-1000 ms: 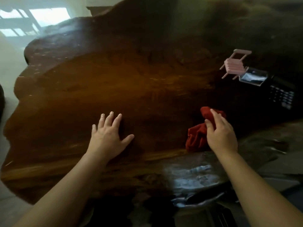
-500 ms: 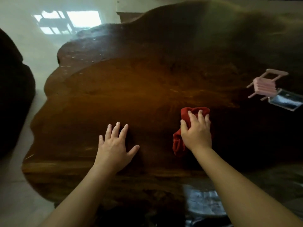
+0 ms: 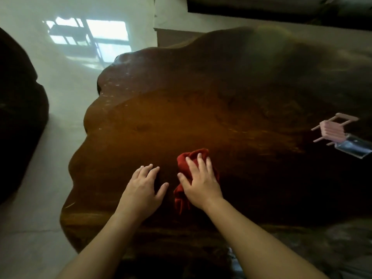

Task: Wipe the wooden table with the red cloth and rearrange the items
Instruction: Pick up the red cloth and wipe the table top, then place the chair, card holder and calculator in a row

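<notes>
Cloth has swept left under your flat right hand, now beside your open left hand. Worktop wiping continues; items unmoved.

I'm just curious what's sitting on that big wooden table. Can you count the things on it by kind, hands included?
Red cloth: 1, under the right hand
Small pink toy chair: 1, lying tipped over
Clear shiny object beside the chair, too blurred to name: 1
Hands on the table: 2, the right hand and the left hand
Total: 5
</notes>
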### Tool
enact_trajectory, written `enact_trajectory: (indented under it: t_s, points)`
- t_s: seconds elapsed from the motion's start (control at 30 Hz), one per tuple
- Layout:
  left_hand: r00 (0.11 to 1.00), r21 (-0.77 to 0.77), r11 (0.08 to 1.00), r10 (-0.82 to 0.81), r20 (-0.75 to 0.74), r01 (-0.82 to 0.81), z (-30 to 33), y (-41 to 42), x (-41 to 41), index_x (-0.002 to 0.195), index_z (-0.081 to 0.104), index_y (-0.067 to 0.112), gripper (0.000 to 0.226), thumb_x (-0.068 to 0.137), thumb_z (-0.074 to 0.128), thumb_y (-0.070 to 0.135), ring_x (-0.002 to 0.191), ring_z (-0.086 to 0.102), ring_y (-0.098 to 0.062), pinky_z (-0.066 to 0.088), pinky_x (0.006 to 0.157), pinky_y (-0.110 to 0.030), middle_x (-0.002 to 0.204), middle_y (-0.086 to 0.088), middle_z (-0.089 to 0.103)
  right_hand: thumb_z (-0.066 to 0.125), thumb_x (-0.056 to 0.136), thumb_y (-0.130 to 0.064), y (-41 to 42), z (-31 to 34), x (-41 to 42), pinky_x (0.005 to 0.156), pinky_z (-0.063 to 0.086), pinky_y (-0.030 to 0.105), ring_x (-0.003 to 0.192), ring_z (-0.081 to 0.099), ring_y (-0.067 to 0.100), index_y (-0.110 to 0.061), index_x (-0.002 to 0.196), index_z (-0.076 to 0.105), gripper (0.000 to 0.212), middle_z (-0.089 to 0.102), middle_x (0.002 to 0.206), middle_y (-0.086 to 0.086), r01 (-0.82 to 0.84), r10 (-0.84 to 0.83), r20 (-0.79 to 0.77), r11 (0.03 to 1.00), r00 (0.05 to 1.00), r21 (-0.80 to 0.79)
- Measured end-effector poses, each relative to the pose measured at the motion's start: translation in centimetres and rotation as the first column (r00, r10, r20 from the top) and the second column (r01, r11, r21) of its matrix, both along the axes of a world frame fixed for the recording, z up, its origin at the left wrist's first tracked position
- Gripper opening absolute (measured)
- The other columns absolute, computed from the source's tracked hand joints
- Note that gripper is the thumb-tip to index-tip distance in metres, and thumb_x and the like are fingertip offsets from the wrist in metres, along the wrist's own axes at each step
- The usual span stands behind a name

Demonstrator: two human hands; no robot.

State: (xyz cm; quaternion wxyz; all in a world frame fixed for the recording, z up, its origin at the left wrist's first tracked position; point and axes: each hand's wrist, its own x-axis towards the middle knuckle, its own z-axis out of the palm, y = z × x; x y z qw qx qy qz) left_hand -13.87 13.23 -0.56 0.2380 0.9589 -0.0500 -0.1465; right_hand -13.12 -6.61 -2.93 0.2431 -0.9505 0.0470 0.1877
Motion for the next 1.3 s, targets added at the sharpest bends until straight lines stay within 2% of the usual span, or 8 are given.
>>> enact_trajectory:
  t_s: [0.1,0.2,0.3,0.5,0.67,0.87,1.1,1.3]
  points:
    - [0.998,-0.005,0.998,-0.061,-0.004,0.061,1.2,-0.9,0.7,0.151,0.034,0.024,0.072,0.091,0.054,0.057,0.145,0.023,-0.023,0.028,0.115,-0.043,0.157,-0.002,0.034,0.031,0.094,-0.075,-2.4,2.5,-0.4,0.118,0.023,0.06,0.157,0.002,0.018,-0.048,0.158,0.015,0.072,0.008,0.172,-0.007,0.062,-0.059,-0.031,0.992,0.998,0.11]
    - [0.993,-0.019,0.993,-0.118,0.022,0.119,2.8,-2.7,1.9,0.15,0.035,0.024,0.073,0.089,0.054,0.059,0.141,0.031,-0.022,0.033,0.112,-0.042,0.153,-0.001,0.04,0.038,0.094,-0.072,-6.4,4.9,-1.4,0.118,0.032,0.051,0.153,0.021,0.016,-0.043,0.157,0.027,0.07,0.024,0.168,-0.007,0.18,-0.185,0.022,0.974,0.982,0.138]
    - [0.984,-0.05,0.984,-0.17,0.047,0.172,4.7,-6.0,3.5,0.149,0.035,0.027,0.073,0.088,0.054,0.062,0.138,0.035,-0.021,0.037,0.109,-0.042,0.15,0.002,0.042,0.047,0.096,-0.065,-12.2,7.0,-2.2,0.114,0.036,0.043,0.151,0.028,0.016,-0.04,0.154,0.036,0.064,0.031,0.165,-0.007,0.294,-0.304,0.075,0.949,0.95,0.115]
    - [0.951,-0.057,0.953,-0.291,0.107,0.298,7.6,-16.1,8.0,0.152,0.028,0.029,0.082,0.085,0.055,0.067,0.137,0.037,-0.022,0.042,0.104,-0.041,0.152,0.002,0.039,0.058,0.095,-0.056,-25.1,10.1,-2.3,0.106,0.047,0.041,0.14,0.044,0.018,-0.034,0.147,0.048,0.058,0.043,0.156,-0.004,0.508,-0.51,0.216,0.858,0.832,0.071]
    - [0.927,-0.058,0.93,-0.353,0.123,0.362,8.5,-27.8,11.4,0.153,0.021,0.03,0.09,0.081,0.06,0.068,0.138,0.038,-0.023,0.042,0.104,-0.042,0.156,0.0,0.035,0.065,0.093,-0.051,-36.1,11.2,-1.4,0.096,0.045,0.037,0.134,0.049,0.022,-0.029,0.145,0.051,0.058,0.049,0.15,0.0,0.62,-0.596,0.325,0.784,0.734,0.036]
    - [0.907,-0.062,0.91,-0.402,0.124,0.411,7.9,-41.7,14.1,0.152,0.02,0.032,0.096,0.076,0.067,0.067,0.137,0.038,-0.024,0.042,0.102,-0.043,0.155,0.0,0.035,0.07,0.093,-0.041,-46.8,10.5,-0.5,0.104,0.049,0.045,0.131,0.051,0.026,-0.021,0.146,0.05,0.06,0.051,0.145,0.005,0.657,-0.604,0.348,0.752,0.717,-0.047]
    - [0.892,-0.014,0.896,-0.44,0.103,0.444,4.9,-52.1,15.5,0.154,0.013,0.028,0.117,0.065,0.08,0.063,0.139,0.037,-0.028,0.042,0.103,-0.044,0.157,-0.005,0.032,0.078,0.089,-0.029,-53.5,7.4,0.9,0.107,0.045,0.044,0.133,0.048,0.024,-0.022,0.149,0.047,0.068,0.051,0.147,0.003,0.586,-0.516,0.344,0.799,0.784,-0.135]
    - [0.895,-0.05,0.894,-0.445,0.017,0.446,2.4,-57.1,16.9,0.156,-0.004,0.025,0.139,0.057,0.09,0.052,0.143,0.029,-0.031,0.037,0.108,-0.048,0.162,-0.009,0.021,0.084,0.083,-0.016,-57.6,4.3,3.1,0.12,0.026,0.046,0.151,0.029,0.024,-0.02,0.155,0.038,0.085,0.042,0.159,0.004,0.434,-0.366,0.266,0.858,0.892,-0.276]
